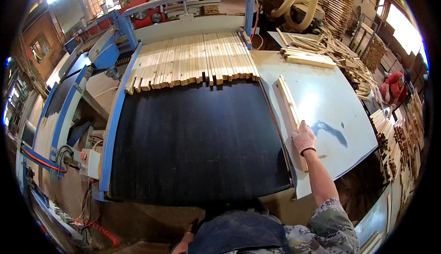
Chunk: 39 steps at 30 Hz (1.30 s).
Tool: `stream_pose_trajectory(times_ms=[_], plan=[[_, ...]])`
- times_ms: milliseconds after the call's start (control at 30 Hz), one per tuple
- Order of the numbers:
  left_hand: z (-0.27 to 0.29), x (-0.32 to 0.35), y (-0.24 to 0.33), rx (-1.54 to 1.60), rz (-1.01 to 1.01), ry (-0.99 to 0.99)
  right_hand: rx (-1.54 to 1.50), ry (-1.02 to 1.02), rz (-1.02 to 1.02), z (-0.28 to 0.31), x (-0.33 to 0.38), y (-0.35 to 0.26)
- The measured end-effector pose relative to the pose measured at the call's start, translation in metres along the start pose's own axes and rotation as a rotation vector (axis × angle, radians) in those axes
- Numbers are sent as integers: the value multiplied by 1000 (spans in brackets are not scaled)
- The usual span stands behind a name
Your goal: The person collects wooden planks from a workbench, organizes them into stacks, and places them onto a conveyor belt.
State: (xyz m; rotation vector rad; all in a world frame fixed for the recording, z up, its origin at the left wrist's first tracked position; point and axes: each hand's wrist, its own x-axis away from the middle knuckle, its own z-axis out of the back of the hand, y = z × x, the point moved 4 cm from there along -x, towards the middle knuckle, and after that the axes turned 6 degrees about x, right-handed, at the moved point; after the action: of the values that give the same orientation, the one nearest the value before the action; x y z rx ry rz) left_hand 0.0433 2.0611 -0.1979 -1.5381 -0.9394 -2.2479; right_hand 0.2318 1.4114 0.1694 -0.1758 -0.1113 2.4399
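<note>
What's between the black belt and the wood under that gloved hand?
The head view shows a brownish edging and a sliver of pale tabletop between the black belt and the wood.

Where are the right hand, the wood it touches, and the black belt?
Right hand (304, 138): head view, back of the pale glove.
Wood (288, 101): head view, top face beyond the fingers.
Black belt (195, 141): head view, middle of its bare surface.

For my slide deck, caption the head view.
Gloved right hand on pale wood beside a black belt bearing wooden strips.
</note>
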Motion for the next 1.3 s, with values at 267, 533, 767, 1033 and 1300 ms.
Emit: stream_pose_trajectory(times_ms=[267, 533, 767, 1033, 1300], plan=[[-9, 10, -16, 71, 38, 35, -4, -58, -30, 15, 3, -14], [-25, 22, -26, 143, 85, 31, 8, -80, -44, 19, 0, -15], [-28, 26, -21, 184, 88, 51, -7, -65, -27, 9, -1, -11], [-19, 23, 0, 237, 75, 63, -65, 32, 6, 9, 3, -5], [-8, 0, 61, 240, 23, 9, -96, -59, 39, 11, -9, 1]])
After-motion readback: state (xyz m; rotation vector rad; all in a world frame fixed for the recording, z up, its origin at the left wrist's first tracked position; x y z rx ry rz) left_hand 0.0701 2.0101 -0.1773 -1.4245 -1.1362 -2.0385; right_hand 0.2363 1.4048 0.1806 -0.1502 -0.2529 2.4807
